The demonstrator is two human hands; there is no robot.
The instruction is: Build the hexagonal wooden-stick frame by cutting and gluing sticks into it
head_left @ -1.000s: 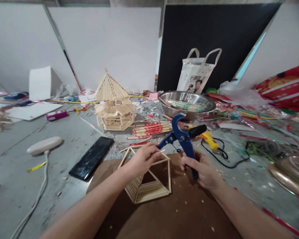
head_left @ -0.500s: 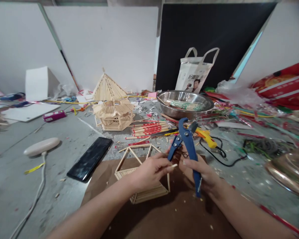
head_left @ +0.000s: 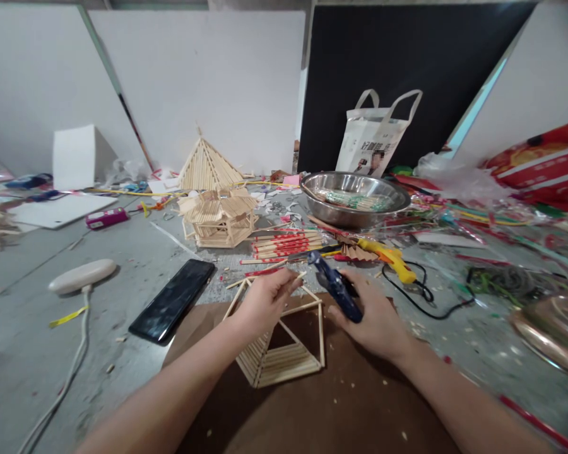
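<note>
Since half a second ago the cutter [head_left: 334, 287] has dropped from upright to lying low, and my left hand [head_left: 265, 299] has gone back over the stick frame [head_left: 284, 362], which sits at the far edge of the brown board [head_left: 312, 410]. The left grip pinches a stick [head_left: 299, 275] at the frame's peak. My right hand [head_left: 376, 321] is closed round the cutter. With the cutter that close, a nudge could knock the frame askew or the stick could slip. The cutter's blade is hidden. Farther off, the glue gun [head_left: 390, 257] is partly covered.
</note>
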